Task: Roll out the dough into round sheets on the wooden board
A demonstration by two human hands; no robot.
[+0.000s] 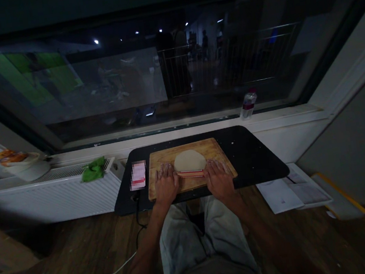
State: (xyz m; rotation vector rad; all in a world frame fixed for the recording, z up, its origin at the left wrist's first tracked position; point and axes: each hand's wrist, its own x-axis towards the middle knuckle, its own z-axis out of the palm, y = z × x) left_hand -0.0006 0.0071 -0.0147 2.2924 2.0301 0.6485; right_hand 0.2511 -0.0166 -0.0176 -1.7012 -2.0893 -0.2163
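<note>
A thin rolling pin [191,173], with red and pale lines along it, lies across the near edge of a pale, flattened round of dough [189,160]. At its left end, my left hand [166,183] is closed over it from above. My right hand [218,176] is over the other end in the same way, fingers pointing forward. Both palms hide the pin's ends. Under the dough is a wooden cutting board [158,159], resting on a small black table [250,159].
A phone [138,175] with a blurred screen lies left of the board, a cable [137,208] nearby. On the sill stands a water bottle [249,104]. A green cloth [94,169] and a white tub [29,167] are on the radiator [75,196]. Papers [293,189] lie lower right.
</note>
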